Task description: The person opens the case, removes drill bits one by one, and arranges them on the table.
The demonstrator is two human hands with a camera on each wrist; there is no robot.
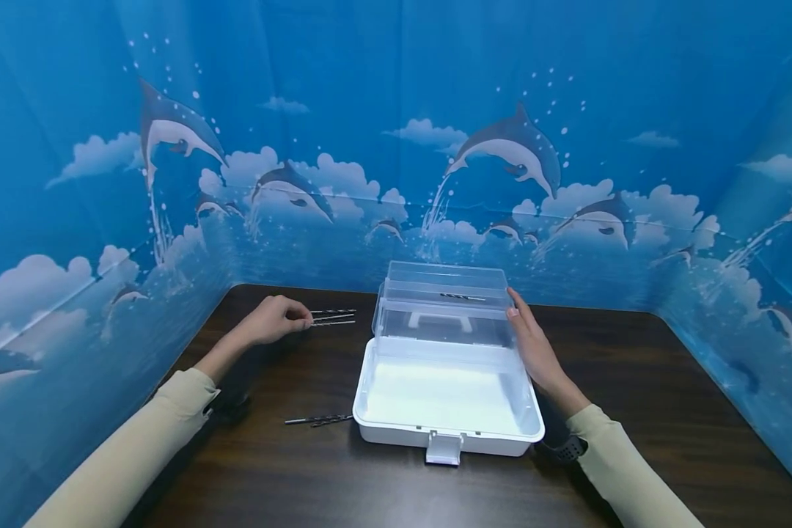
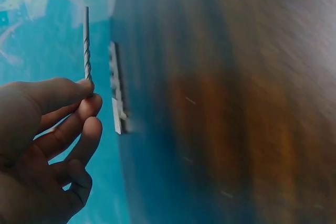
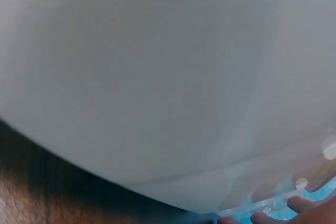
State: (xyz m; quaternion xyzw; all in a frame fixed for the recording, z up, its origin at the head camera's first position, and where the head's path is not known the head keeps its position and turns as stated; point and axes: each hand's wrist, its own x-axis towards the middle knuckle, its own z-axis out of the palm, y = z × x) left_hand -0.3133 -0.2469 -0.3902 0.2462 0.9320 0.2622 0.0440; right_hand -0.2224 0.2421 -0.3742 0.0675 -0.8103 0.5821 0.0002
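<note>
My left hand (image 1: 279, 320) pinches a thin drill bit (image 2: 87, 45) between thumb and fingertips, its smooth shank pointing away from the hand. Other drill bits (image 2: 117, 87) lie on the table just beyond it. A white plastic box (image 1: 446, 440) stands with its clear lid (image 1: 445, 273) raised and tilted back. One dark drill bit (image 1: 462, 297) shows at the lid area. My right hand (image 1: 537, 348) rests along the right side of the box, fingers extended and touching the clear lid's edge. In the right wrist view the box wall (image 3: 157, 77) hides most of that hand.
Several more drill bits (image 1: 317, 421) lie beside the box's front left corner. A white latch (image 1: 444, 449) hangs at the box front. The dark wooden table (image 1: 290, 484) is bordered by a blue dolphin-print curtain (image 1: 343, 88) at the back and sides.
</note>
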